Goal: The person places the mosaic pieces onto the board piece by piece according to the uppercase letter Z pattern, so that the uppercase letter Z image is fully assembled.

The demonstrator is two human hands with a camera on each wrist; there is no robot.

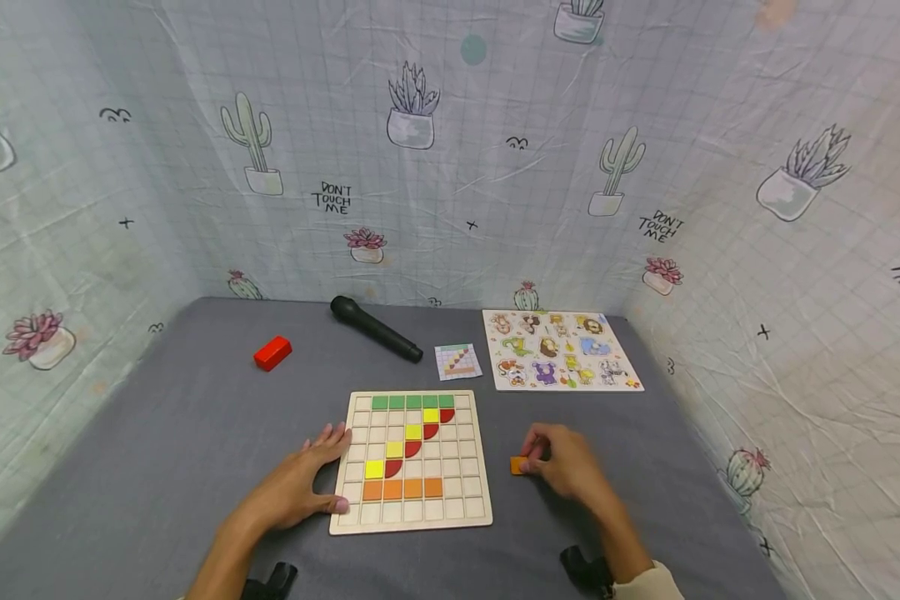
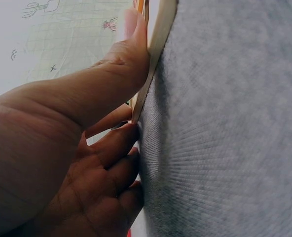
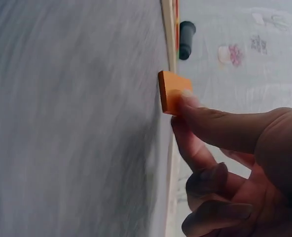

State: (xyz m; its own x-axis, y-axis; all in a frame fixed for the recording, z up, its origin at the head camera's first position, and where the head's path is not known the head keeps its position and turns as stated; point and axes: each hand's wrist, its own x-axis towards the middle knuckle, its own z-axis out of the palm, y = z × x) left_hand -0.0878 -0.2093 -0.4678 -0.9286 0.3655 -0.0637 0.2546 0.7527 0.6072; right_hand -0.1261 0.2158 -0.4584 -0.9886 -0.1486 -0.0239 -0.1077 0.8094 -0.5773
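Note:
On the grey table lies a square wooden grid board [image 1: 456, 510] with green, yellow and orange square tiles and red quarter-round pieces in its cells. My left hand [image 1: 303, 472] rests at the board's left edge, thumb and fingers spread, the thumb lying on the rim in the left wrist view. To the right of the board, my right hand [image 1: 566, 462] pinches an orange square tile [image 3: 173, 91] between thumb and fingers. The tile is close over the cloth. Along the board's lower part runs a row of several orange tiles [image 1: 412, 488], starting from the left side.
Behind the board lie a small pattern card [image 1: 458, 362], a black microphone [image 1: 375, 327] and a red block [image 1: 273, 353]. An animal puzzle board [image 1: 562, 350] lies at the back right. A patterned cloth [image 1: 450, 183] rises behind and beside the table.

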